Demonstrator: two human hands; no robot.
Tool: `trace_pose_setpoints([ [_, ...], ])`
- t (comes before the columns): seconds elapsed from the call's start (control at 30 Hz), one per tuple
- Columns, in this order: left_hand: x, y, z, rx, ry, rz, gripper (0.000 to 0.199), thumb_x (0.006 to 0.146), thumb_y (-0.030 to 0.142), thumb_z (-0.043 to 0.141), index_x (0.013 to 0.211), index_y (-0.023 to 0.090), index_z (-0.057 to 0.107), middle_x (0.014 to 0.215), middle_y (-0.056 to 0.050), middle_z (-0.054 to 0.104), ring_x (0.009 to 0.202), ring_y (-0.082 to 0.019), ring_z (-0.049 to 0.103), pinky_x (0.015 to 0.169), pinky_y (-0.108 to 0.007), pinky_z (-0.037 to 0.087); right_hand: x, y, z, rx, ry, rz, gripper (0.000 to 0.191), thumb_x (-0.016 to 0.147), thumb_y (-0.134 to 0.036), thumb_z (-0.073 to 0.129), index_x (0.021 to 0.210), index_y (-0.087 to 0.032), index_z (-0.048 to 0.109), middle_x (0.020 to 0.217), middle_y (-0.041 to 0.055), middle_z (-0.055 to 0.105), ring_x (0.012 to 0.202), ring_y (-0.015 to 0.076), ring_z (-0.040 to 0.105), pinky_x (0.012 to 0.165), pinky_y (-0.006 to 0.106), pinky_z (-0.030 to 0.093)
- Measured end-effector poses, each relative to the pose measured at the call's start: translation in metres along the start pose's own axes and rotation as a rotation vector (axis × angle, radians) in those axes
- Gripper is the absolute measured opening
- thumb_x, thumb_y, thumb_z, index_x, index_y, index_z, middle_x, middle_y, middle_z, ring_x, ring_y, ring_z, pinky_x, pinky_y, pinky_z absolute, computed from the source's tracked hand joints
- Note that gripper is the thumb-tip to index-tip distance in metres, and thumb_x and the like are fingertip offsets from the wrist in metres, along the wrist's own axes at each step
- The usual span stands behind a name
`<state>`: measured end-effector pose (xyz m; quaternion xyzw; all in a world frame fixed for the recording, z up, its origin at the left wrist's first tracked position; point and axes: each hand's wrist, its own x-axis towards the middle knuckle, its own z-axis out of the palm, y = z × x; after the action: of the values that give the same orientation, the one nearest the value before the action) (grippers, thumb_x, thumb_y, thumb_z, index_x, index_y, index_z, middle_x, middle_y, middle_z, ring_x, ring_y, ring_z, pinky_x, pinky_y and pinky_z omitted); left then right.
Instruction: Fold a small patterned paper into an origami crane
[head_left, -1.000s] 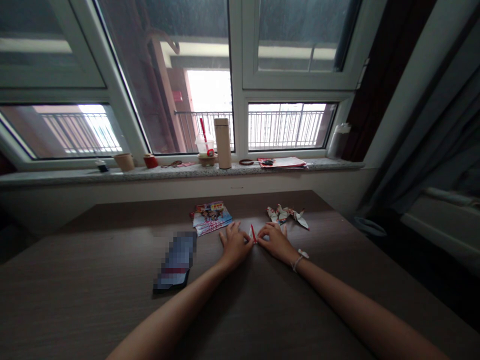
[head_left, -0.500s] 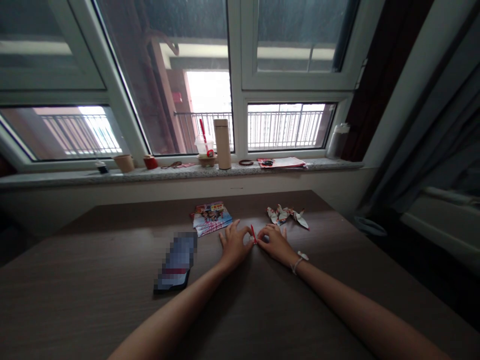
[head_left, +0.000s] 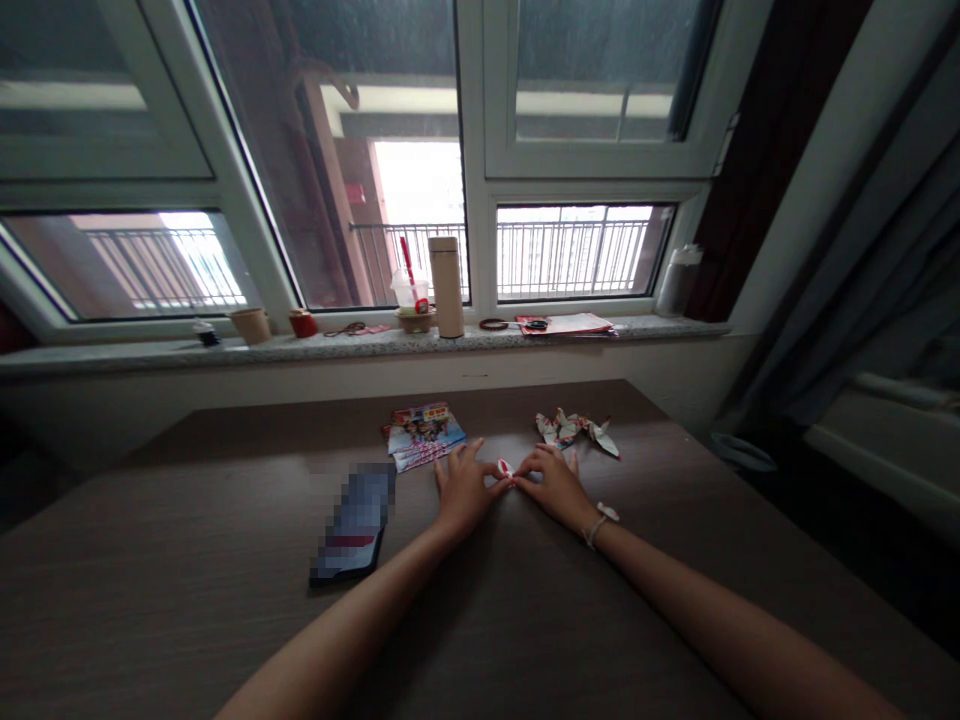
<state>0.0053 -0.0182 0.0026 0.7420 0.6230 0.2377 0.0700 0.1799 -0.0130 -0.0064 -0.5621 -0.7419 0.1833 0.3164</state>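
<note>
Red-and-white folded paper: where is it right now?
In the head view, the red-and-white folded paper is slightly right of centre, held at the fingertips of the left hand and right hand, left of the folded paper figures.

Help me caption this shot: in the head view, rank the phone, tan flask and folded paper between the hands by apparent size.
1. Phone
2. Tan flask
3. Folded paper

The lower-left tabletop is passable; the phone blocks left of center, stacked cards beyond the left hand, paper figures beyond the right hand.
</note>
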Motion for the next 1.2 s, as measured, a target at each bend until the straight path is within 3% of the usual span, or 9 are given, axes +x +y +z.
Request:
trace_pose_setpoints([
  [0.23, 0.0052, -0.0027, -0.0043, 0.043, -0.063, 0.016, 0.029, 0.078, 0.059, 0.060, 0.086, 0.035, 0.075, 0.150, -0.004, 0.040, 0.141, -0.036, 0.024, 0.106, -0.071, 0.010, 0.0053, 0.0051, -0.0029, -0.109, -0.005, -0.010, 0.016, 0.079, -0.042, 0.067, 0.080, -0.028, 0.075, 0.101, 0.0045, 0.062, 0.116, 0.0280, 0.047, 0.110, 0.058, 0.011],
  [0.4, 0.0035, -0.0029, -0.0030, 0.050, -0.062, 0.041, 0.029, 0.078, 0.059, 0.060, 0.095, 0.038, 0.072, 0.150, -0.004, 0.040, 0.141, -0.036, 0.024, 0.103, -0.074, 0.010, 0.0041, 0.0019, -0.0046, -0.122, -0.051, 0.008, 0.022, 0.083, -0.047, 0.060, 0.086, -0.029, 0.073, 0.103, 0.0052, 0.060, 0.116, 0.0292, 0.045, 0.105, 0.061, 0.017],
  [0.6, 0.0009, -0.0048, -0.0052, 0.083, -0.065, 0.012, 0.036, 0.077, 0.062, 0.059, 0.107, 0.045, 0.068, 0.152, 0.000, 0.036, 0.140, -0.040, 0.022, 0.103, -0.076, 0.009, -0.0007, 0.0018, -0.0019, -0.097, -0.026, 0.007, 0.025, 0.082, -0.046, 0.061, 0.101, -0.032, 0.068, 0.111, 0.0042, 0.058, 0.119, 0.0271, 0.042, 0.107, 0.059, 0.014],
  [0.93, 0.0037, -0.0060, -0.0095, 0.158, -0.155, -0.016, 0.052, 0.076, 0.073, 0.047, 0.123, 0.053, 0.055, 0.157, 0.003, 0.024, 0.143, -0.044, 0.014, 0.103, -0.077, 0.001, 0.0016, 0.0000, -0.0033, -0.119, -0.050, 0.049, 0.029, 0.081, -0.047, 0.062, 0.106, -0.035, 0.069, 0.118, 0.0051, 0.056, 0.122, 0.0281, 0.041, 0.108, 0.055, 0.015],
  [1.07, 0.0048, -0.0064, -0.0085, 0.184, -0.183, -0.028, 0.059, 0.077, 0.076, 0.042, 0.130, 0.051, 0.049, 0.158, 0.000, 0.022, 0.143, -0.044, 0.014, 0.102, -0.077, 0.002, 0.0024, 0.0018, -0.0014, -0.129, -0.053, 0.058, 0.032, 0.081, -0.047, 0.062, 0.110, -0.036, 0.069, 0.120, 0.0053, 0.056, 0.123, 0.0289, 0.040, 0.109, 0.057, 0.013],
  [1.2, 0.0047, -0.0065, -0.0072, 0.178, -0.138, -0.032, 0.064, 0.076, 0.074, 0.046, 0.131, 0.042, 0.052, 0.158, -0.007, 0.022, 0.144, -0.042, 0.012, 0.103, -0.076, 0.003, 0.0020, 0.0024, 0.0011, -0.110, -0.047, 0.052, 0.030, 0.082, -0.047, 0.062, 0.108, -0.036, 0.070, 0.120, 0.0051, 0.056, 0.124, 0.0292, 0.040, 0.110, 0.059, 0.011],
])
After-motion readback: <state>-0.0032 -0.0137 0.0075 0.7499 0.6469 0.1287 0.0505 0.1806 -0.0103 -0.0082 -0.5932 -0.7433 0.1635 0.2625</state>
